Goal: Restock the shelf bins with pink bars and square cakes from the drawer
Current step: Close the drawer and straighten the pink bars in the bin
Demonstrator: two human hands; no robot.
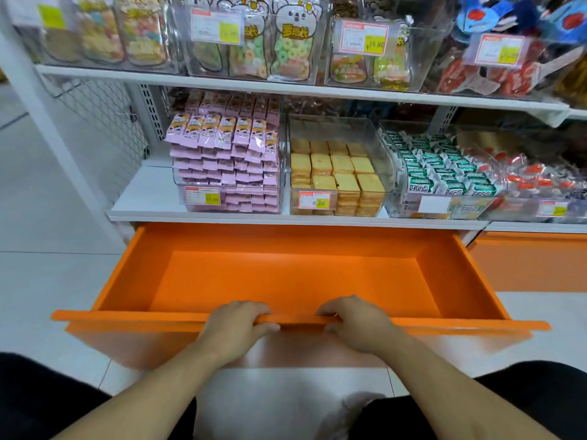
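Drawer (295, 274) stands pulled out below the shelf, apparently empty; pink bars (227, 160) and square cakes (336, 173) fill their bins. Both hands, left hand (236, 328) and right hand (355, 323), grip its front lip. Push evenly, keeping fingers clear.

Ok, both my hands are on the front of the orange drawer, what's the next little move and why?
Probably push the drawer shut: nothing shows inside it, the pink bars and square cakes bins look stocked, and the left hand and right hand grip its front edge.
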